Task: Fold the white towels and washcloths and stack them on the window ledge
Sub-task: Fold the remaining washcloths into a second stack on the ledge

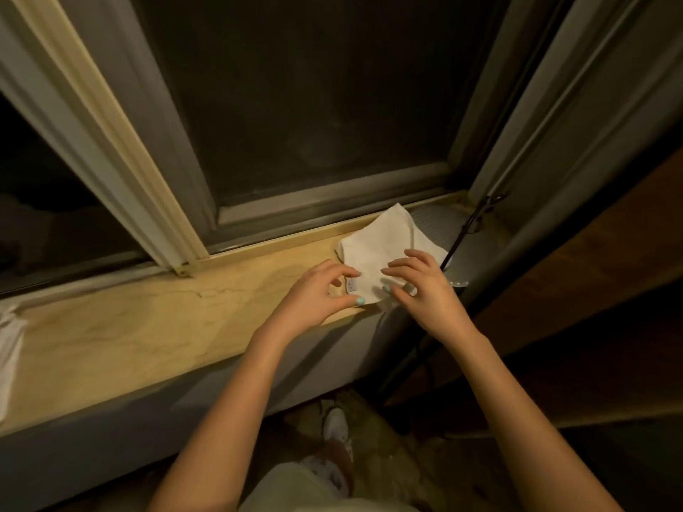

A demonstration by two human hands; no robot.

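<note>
Folded white washcloth (377,249) lies on the window ledge (148,327), right of centre in the frame. Left hand (318,295) and right hand (419,286) are poised at its near corners, fingers loosely curved and apart, gripping nothing. A second white cloth (9,341) lies at the left edge.

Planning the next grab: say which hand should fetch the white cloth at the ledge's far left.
Left, probably. The left hand lies nearer that white cloth along the ledge; the right hand, over the folded washcloth, would have to cross over.
</note>
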